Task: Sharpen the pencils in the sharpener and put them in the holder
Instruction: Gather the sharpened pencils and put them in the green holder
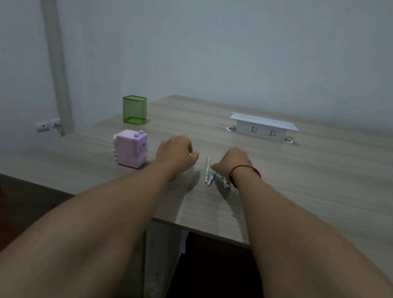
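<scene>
Counted one green holder [133,109] by the table's [313,195] left edge, one lilac sharpener [130,148] nearer the front edge, one white socket box [262,129] toward the far edge. Made out three pencils [207,168], partly hidden. Two hands: left hand [176,152], right hand [233,162].

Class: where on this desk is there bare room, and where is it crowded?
Bare: desk right of the right hand, and between the green holder and socket box. Crowded: pencils between the hands, sharpener beside the left hand.
</scene>
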`<move>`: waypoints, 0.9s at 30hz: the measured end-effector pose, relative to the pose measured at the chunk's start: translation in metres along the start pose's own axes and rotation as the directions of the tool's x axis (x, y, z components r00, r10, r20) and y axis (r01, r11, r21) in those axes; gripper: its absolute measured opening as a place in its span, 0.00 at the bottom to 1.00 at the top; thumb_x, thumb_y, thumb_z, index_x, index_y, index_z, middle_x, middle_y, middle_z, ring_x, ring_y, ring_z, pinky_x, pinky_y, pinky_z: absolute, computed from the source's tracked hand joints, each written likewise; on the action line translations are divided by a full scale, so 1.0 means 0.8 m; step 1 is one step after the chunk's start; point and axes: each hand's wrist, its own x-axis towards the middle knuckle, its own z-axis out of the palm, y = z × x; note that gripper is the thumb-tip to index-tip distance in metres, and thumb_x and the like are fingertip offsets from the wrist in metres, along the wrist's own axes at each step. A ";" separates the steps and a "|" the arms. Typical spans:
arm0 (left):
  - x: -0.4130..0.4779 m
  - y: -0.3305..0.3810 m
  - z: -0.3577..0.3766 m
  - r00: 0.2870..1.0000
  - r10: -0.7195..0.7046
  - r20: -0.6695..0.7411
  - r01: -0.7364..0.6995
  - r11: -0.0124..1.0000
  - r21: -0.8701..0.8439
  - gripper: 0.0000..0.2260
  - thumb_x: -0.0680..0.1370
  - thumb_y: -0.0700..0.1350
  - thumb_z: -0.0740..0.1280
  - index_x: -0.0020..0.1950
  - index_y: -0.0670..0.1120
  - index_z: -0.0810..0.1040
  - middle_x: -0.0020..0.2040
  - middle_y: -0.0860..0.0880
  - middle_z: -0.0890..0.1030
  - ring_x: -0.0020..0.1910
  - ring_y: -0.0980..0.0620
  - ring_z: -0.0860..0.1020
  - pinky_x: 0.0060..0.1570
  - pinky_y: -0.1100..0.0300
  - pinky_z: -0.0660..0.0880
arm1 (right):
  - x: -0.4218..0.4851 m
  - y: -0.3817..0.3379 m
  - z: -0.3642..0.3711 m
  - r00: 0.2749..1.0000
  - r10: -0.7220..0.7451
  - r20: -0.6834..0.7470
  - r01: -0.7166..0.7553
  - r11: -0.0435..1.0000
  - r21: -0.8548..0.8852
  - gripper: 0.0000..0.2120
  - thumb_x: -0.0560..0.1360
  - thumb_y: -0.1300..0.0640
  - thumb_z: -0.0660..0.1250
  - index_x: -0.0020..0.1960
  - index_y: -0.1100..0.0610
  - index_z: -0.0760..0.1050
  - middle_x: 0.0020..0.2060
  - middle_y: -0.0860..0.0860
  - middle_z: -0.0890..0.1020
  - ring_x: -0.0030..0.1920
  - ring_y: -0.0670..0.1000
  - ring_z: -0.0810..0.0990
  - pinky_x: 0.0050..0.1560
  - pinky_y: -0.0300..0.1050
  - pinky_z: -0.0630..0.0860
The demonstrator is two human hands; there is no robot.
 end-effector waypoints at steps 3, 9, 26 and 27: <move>0.011 0.008 0.031 0.989 -0.106 0.106 0.119 0.986 -0.117 0.16 0.73 0.56 0.66 0.42 0.43 0.81 0.46 0.41 0.83 0.48 0.42 0.81 0.49 0.51 0.77 | 0.003 0.003 0.008 1.000 0.009 0.017 -0.008 0.999 -0.033 0.19 0.70 0.57 0.73 0.58 0.63 0.77 0.57 0.60 0.80 0.57 0.59 0.80 0.53 0.48 0.78; 0.032 0.025 0.051 0.962 -0.188 0.197 0.206 0.976 -0.077 0.21 0.69 0.56 0.71 0.49 0.38 0.79 0.50 0.39 0.81 0.50 0.40 0.80 0.44 0.54 0.75 | 0.014 0.001 0.010 1.000 -0.001 -0.007 0.000 0.999 -0.043 0.17 0.72 0.57 0.71 0.58 0.64 0.77 0.57 0.60 0.80 0.57 0.60 0.81 0.54 0.48 0.78; 0.033 0.022 0.032 0.944 -0.197 0.264 0.188 0.980 0.060 0.18 0.78 0.45 0.64 0.66 0.40 0.70 0.66 0.39 0.73 0.64 0.40 0.73 0.61 0.52 0.71 | 0.000 -0.027 0.018 0.991 0.013 -0.132 -0.009 1.000 0.027 0.10 0.75 0.59 0.67 0.54 0.61 0.77 0.54 0.58 0.80 0.54 0.58 0.80 0.51 0.48 0.77; 0.031 0.022 0.032 0.947 -0.183 0.264 0.181 0.983 0.033 0.18 0.79 0.46 0.62 0.68 0.42 0.70 0.68 0.40 0.72 0.66 0.41 0.71 0.63 0.53 0.69 | -0.001 -0.027 0.017 0.990 0.018 -0.141 -0.015 1.000 0.020 0.10 0.76 0.59 0.67 0.56 0.61 0.77 0.55 0.58 0.80 0.55 0.59 0.80 0.52 0.48 0.77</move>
